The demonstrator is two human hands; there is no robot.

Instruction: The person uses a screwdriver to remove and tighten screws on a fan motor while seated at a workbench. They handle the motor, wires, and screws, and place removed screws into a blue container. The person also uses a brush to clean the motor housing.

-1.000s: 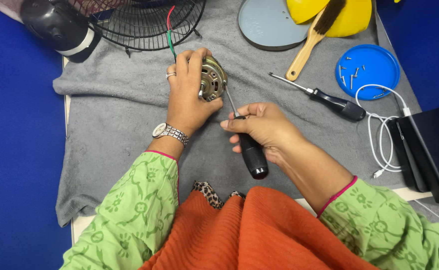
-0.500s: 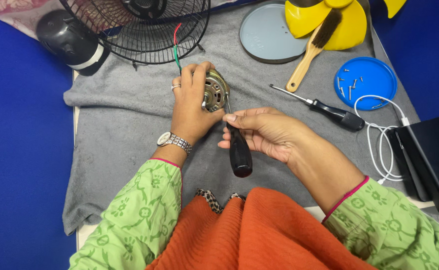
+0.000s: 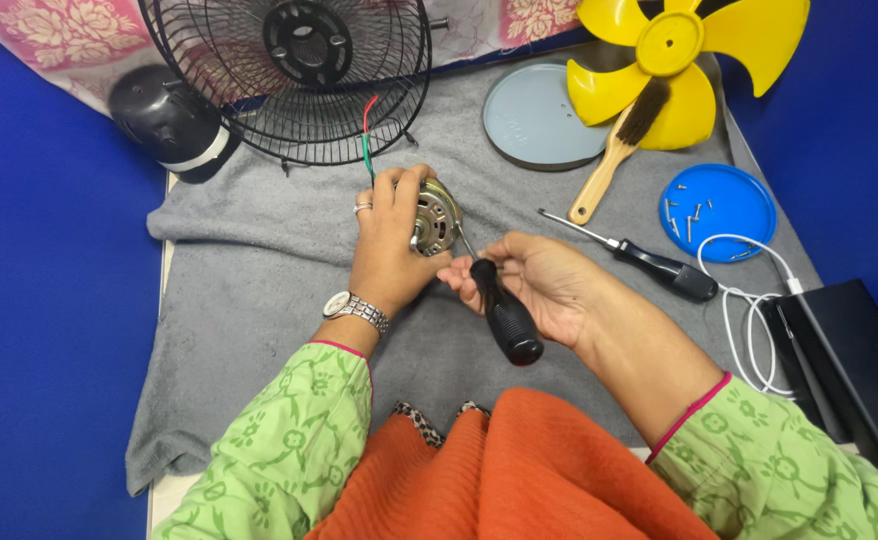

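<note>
Left hand (image 3: 389,245) is wrapped around a small round fan motor (image 3: 434,215), fingers curled over the top edge and thumb underneath, so it's propped up off the grey towel (image 3: 249,300) with its face turned toward the other hand. Looks like it's held that way to keep it steady while the tool goes in. Red and green wires (image 3: 366,140) stick up out of the back of it.

Right hand (image 3: 529,275) is closed on a black-handled screwdriver (image 3: 504,310), pinching near the top of the handle with the fingertips, while the butt end hangs down toward the person. The thin shaft angles up to the motor face; I can't tell whether the tip is actually seated in a screw.

Moving out from there: a 2nd screwdriver (image 3: 639,258) lies just right of the hands, next to a blue lid (image 3: 717,210) holding a handful of loose screws, probably so they don't roll off. A wooden brush (image 3: 619,150) leans over a yellow fan blade (image 3: 684,60), with a grey round cover (image 3: 539,115) beside it. The black wire grille (image 3: 294,75) and a black motor housing (image 3: 169,120) sit at the top left, and a white cable (image 3: 749,320) runs to a black box (image 3: 844,360) on the right.
</note>
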